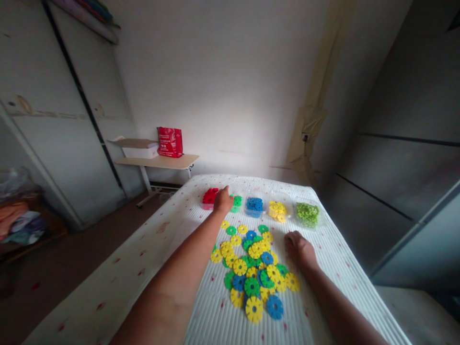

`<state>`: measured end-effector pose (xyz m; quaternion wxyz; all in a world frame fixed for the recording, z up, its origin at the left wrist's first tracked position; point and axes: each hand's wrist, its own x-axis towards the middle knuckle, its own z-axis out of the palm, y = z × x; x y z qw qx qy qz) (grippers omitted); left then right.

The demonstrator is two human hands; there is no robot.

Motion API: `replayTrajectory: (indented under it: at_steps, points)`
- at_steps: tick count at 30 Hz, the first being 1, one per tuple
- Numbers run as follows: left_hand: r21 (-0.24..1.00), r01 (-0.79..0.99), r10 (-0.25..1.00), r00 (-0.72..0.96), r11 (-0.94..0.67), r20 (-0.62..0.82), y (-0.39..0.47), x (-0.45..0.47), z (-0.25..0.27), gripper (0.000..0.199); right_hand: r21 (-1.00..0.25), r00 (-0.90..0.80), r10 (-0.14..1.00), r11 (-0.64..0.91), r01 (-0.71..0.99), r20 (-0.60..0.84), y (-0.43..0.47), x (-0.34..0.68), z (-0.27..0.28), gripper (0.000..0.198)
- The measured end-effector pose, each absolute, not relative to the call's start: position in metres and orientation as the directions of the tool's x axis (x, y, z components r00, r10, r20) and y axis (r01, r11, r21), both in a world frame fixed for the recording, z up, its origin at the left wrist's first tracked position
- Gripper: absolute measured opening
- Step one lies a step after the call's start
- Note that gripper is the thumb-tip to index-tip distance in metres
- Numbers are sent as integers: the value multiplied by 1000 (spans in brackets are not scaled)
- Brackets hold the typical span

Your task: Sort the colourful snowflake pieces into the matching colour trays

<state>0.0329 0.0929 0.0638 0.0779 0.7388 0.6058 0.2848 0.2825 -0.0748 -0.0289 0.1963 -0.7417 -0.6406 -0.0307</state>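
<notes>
Sitting far left: red box (207, 207), loaded. Left hand (223, 200) between it and green box (235, 210), fingers mostly hidden, can't tell if gripping anything. Mid-sheet (212, 306): loose discs (259, 247), yellow/green/blue, lots left unboxed, no red spotted. Blue box (254, 214), yellow box (278, 219) partly stocked. Right hand (301, 249) curled beside pile, contents unclear. Lime box (306, 223) far right, looks well filled.

Left forearm (183, 268) stretched long, slanting up and forward from the lower edge; out at its end, the left hand (223, 200), farther out than the other, fingertips hidden; across comes the right forearm (338, 297), angled inward; the right hand (301, 248), fingers curled under, well apart from its partner.
</notes>
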Motion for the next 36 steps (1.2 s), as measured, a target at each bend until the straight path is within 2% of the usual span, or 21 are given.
replayTrajectory:
  at_steps: [5,11,18,24,29,32,36]
  points:
    - [432,824,920,252,-367,300,62,28,36,36,-244,174,938,-101,965,299,-75,282,-28,23]
    - [363,804,882,427,-470,197,-7,-2,-5,31,-207,176,941,-118,971,289,-76,281,-27,23]
    - [214,820,840,475,-531,263,-37,-15,-25,31,-218,202,941,-144,965,272,-76,279,-26,22]
    - [209,822,835,464,-530,296,-34,-15,-30,28,-229,207,941,-147,962,268,-76,279,-26,24]
    - [216,824,837,453,-524,307,-34,-14,-31,28,-282,213,938,-133,950,274,-76,281,-26,23]
    - [200,827,835,455,-525,309,-34,-14,-31,28,-362,224,941,-123,924,254,-78,280,-22,21]
    - [193,823,825,458,-534,331,-34,-14,-32,28,-504,123,962,17,864,244,-82,267,-8,23]
